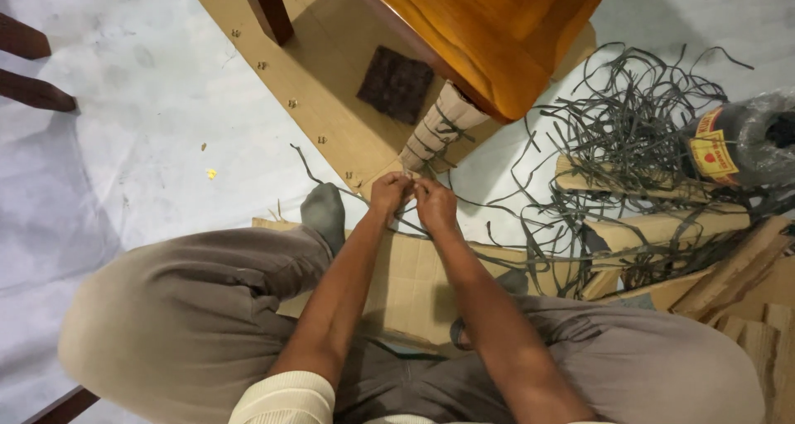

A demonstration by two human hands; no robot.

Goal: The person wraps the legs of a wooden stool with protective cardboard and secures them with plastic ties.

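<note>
On the floor, at the foot of a cardboard-wrapped table leg (435, 130), the left hand (389, 194) and right hand (435, 204) meet, fingers pinched around a thin dark strap (308, 166) that trails away to the left. A tangled heap of similar straps (629, 126) lies to the right, over cardboard pieces (662, 225), beside a dark roll (745, 142)

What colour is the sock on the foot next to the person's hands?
The sock is grey, seen best in the head view, just beside the left hand.
</note>
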